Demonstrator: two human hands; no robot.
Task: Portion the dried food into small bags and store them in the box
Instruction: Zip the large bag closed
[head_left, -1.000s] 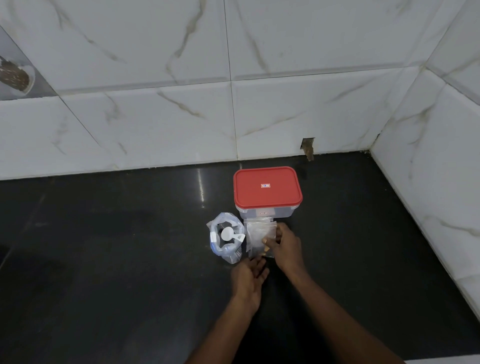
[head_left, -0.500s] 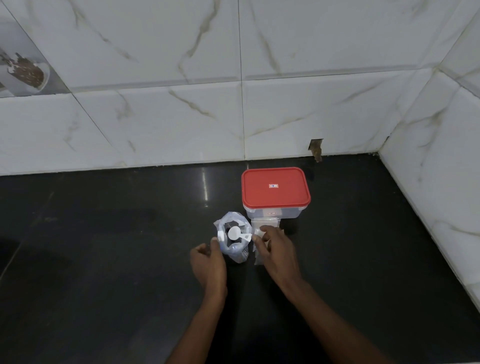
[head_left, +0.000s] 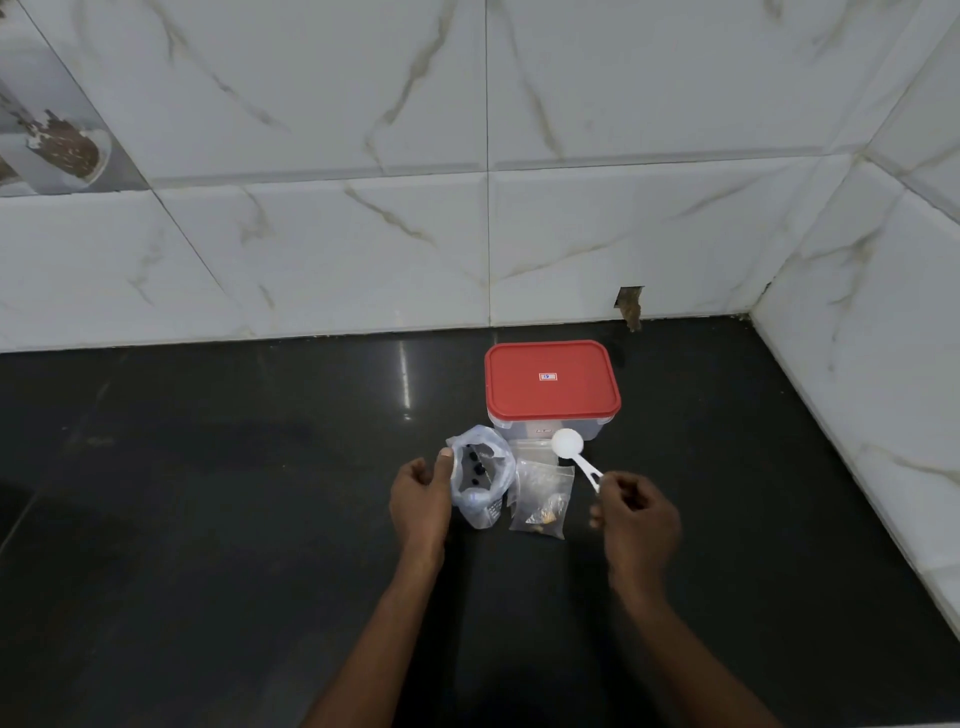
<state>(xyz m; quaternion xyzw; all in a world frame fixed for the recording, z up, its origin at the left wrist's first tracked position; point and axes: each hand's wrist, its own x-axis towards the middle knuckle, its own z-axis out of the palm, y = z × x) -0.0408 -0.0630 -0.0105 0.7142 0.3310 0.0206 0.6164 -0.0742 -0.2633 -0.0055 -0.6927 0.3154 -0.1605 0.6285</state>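
Observation:
A clear box with a red lid stands shut on the black counter. In front of it stands an open plastic bag of dark dried food; my left hand holds its left rim with the thumb on the edge. To the right lie small clear zip bags, one with a few brown bits at its bottom. My right hand pinches the handle of a white plastic spoon, its bowl hovering above the zip bags near the box front.
The black counter meets white marble-look tiled walls at the back and right, forming a corner. A small chipped hole shows at the base of the back wall.
My right hand has lifted the white spoon out of the food bag and moved it right. My left hand has taken hold of the bag's rim. The zip bags are uncovered.

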